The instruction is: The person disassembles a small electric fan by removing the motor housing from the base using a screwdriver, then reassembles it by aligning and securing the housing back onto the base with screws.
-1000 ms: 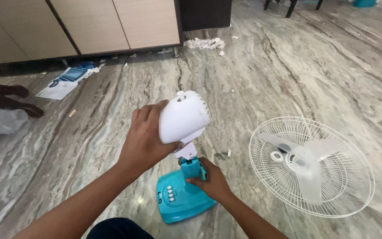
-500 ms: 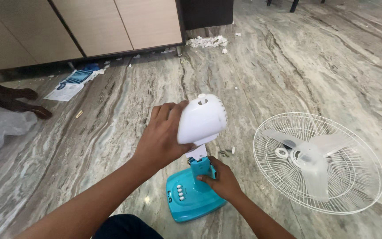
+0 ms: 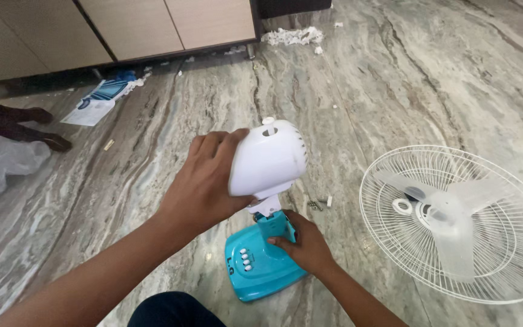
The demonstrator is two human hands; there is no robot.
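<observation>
Gripping the white rounded plastic fan motor housing [image 3: 269,158], your left hand [image 3: 204,184] wraps its fingers around the back of it, holding it tilted above the turquoise plastic fan base [image 3: 255,265]. Your right hand [image 3: 304,244] is clamped on the base's turquoise neck, just under the housing. The base sits on the grey veined marble floor [image 3: 394,91]. Well to the right lies a white wire fan guard with translucent blades [image 3: 455,221]. Another person's dark hand [image 3: 25,124] rests far left, near a blue-and-white booklet [image 3: 101,100].
</observation>
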